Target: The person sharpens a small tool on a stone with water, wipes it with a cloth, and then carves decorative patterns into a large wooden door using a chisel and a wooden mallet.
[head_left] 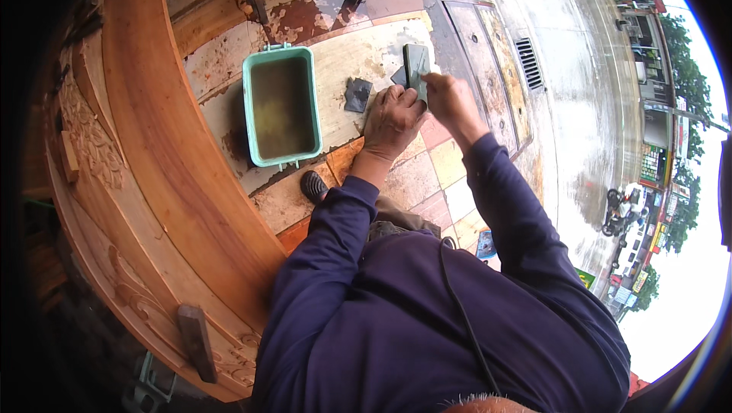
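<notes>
A dark grey-green rectangular block point(416, 70), like a sharpening stone, lies on the worn pale board point(358, 54) ahead of me. My left hand point(394, 117) is at the block's near end, with its fingers bent and pressed together. Close beside it, my right hand point(451, 102) is closed over the block's right edge, with the thumb side toward the stone. Whatever the fingers pinch is hidden between the two hands. A torn dark sheet point(357, 95), like sandpaper, lies left of my left hand. Another dark scrap point(399, 76) shows beside the block.
Left of the board stands a pale green tub point(316, 112) of murky water. A large carved wooden panel point(164, 127) curves along my left side, with a wooden block point(197, 343) on it. A drain grate point(528, 63) and wet road lie to the right, with a parked motorcycle point(625, 211).
</notes>
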